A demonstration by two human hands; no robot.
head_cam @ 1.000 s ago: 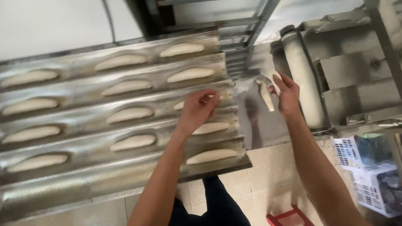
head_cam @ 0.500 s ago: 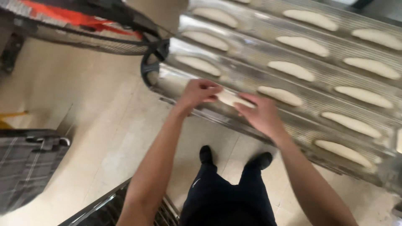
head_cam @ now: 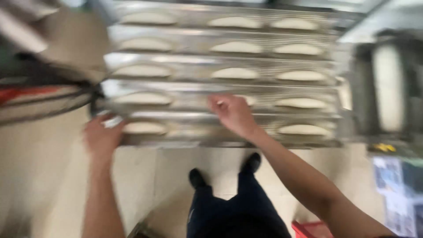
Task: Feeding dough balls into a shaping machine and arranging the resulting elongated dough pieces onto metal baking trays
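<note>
A long corrugated metal baking tray (head_cam: 189, 110) lies in front of me, with several pale oblong dough pieces in its channels. My left hand (head_cam: 102, 137) rests at the tray's near left corner, beside a dough piece (head_cam: 144, 128) in the nearest channel. My right hand (head_cam: 232, 113) hovers over the middle of the tray, fingers curled, next to a dough piece (head_cam: 249, 100) partly hidden behind it. The picture is blurred, so I cannot tell whether either hand grips anything.
A machine with a pale roller or belt (head_cam: 390, 88) stands right of the tray. A dark round frame with a red part (head_cam: 39, 94) is at the left. A red crate (head_cam: 315, 229) sits on the beige floor by my feet.
The view has swung so the tray now lies level in front of me. My hands, together over one dough piece before, have spread apart: left to the tray's corner, right over its middle.
</note>
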